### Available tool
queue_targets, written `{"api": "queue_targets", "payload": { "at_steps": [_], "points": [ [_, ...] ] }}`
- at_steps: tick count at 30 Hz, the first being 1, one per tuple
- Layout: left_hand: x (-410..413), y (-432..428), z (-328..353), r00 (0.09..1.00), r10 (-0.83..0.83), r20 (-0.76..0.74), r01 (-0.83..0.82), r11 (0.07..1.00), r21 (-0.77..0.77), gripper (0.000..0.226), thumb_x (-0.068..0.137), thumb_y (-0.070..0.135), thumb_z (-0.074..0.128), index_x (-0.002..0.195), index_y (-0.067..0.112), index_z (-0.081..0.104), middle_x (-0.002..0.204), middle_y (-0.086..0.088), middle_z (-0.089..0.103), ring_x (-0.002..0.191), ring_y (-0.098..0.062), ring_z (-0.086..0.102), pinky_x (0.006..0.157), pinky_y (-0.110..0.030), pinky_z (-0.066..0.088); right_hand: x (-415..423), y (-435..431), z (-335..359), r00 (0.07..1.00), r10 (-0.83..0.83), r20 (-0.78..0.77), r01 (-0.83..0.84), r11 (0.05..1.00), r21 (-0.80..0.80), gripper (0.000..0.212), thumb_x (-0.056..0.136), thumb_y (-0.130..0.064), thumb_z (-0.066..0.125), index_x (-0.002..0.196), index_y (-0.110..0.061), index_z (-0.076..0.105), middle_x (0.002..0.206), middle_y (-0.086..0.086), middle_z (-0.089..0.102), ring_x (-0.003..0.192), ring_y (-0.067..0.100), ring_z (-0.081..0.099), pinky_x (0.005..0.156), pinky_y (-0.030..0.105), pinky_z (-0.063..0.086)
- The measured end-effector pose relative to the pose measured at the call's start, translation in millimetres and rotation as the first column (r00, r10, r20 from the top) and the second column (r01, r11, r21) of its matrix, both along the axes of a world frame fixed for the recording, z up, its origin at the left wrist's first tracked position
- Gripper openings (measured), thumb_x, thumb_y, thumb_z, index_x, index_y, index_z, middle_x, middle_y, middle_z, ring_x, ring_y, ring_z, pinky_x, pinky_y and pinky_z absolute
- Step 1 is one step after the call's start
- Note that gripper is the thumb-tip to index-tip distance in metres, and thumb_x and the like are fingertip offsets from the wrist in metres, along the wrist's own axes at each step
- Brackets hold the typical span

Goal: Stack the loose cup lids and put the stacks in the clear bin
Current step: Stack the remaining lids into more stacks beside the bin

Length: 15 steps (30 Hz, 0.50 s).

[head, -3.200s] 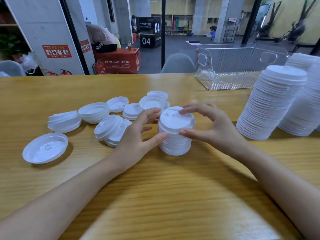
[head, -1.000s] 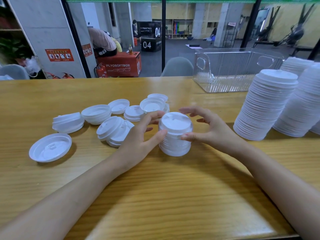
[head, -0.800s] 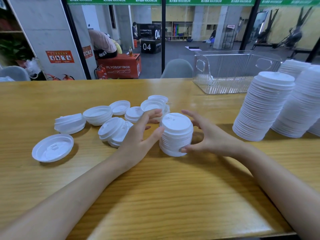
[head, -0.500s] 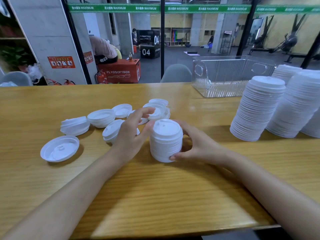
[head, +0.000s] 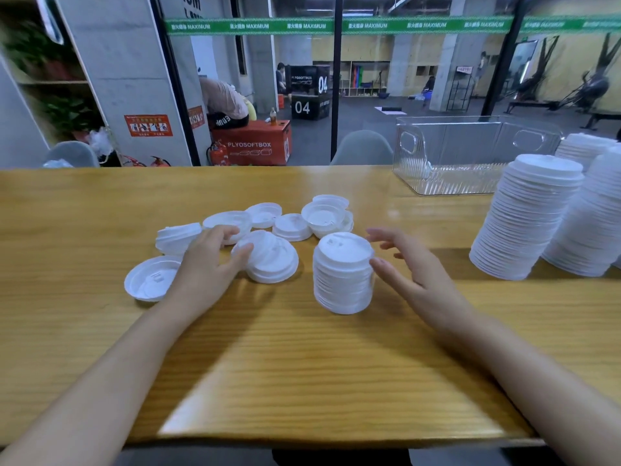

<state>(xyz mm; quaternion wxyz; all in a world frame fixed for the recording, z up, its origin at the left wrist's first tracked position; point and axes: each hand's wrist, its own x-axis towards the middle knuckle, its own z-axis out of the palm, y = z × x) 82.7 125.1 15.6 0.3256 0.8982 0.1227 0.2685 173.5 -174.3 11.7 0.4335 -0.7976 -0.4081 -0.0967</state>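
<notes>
Relaxed and holding nothing, the left hand (head: 208,260) reaches over the loose white plastic cup lids (head: 292,227), which lie scattered left of and just beyond the short upright stack of white lids (head: 342,274). Its thumb lies against the rim of a tilted little heap of lids (head: 270,262) immediately left of that stack, probably to pick the next ones to add. The right hand (head: 415,269) is spread flat-fingered at the stack's right side, thumb tip at its wall; whether it touches I cannot tell. It looks placed to steady the stack while more lids come. One upturned white lid (head: 149,280) sits farthest left of the stack, beside the left wrist. Well right of the stack stand two tall leaning white lid columns (head: 527,220). The ribbed clear plastic bin (head: 447,183) waits beyond and right of the stack, apparently holding no lids. Everything rests on the yellow wooden table (head: 302,364).
</notes>
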Motion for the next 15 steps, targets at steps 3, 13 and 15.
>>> {"api": "queue_targets", "payload": {
  "at_steps": [3,13,15],
  "points": [
    [1.9,-0.2,-1.5,0.995,0.025,-0.1,-0.028,0.999,-0.031,0.051,0.092,0.043,0.059,0.134,0.015,0.051,0.134,-0.003,0.053,0.127,-0.023,0.045,0.104,-0.038,0.037,-1.7,-3.3,-1.5,0.988,-0.002,0.152,0.012,0.998,-0.064,0.043,0.093,-0.056,0.044,0.134,-0.041,0.042,0.13,-0.035,0.044,0.119,0.001,0.045,0.1,0.008,0.029],
    [6.0,1.2,-5.0,0.988,0.056,-0.141,-0.052,0.998,0.031,0.045,0.09,0.042,0.063,0.129,0.021,0.055,0.128,-0.003,0.06,0.127,-0.025,0.045,0.102,-0.04,0.038,1.0,-3.8,-6.7,0.985,0.047,0.165,-0.032,0.995,-0.09,0.048,0.096,-0.061,0.041,0.137,-0.037,0.043,0.137,-0.015,0.049,0.126,0.006,0.045,0.104,0.022,0.036],
    [6.0,1.6,-5.0,0.996,0.05,-0.075,-0.05,0.999,0.012,0.039,0.088,0.04,0.067,0.121,0.021,0.059,0.122,-0.002,0.061,0.122,-0.025,0.05,0.1,-0.041,0.041,0.8,-4.5,-6.9,0.987,0.036,0.158,-0.021,0.996,-0.092,0.049,0.096,-0.058,0.042,0.138,-0.034,0.044,0.138,-0.015,0.048,0.128,0.006,0.044,0.105,0.024,0.036]
  ]
}}
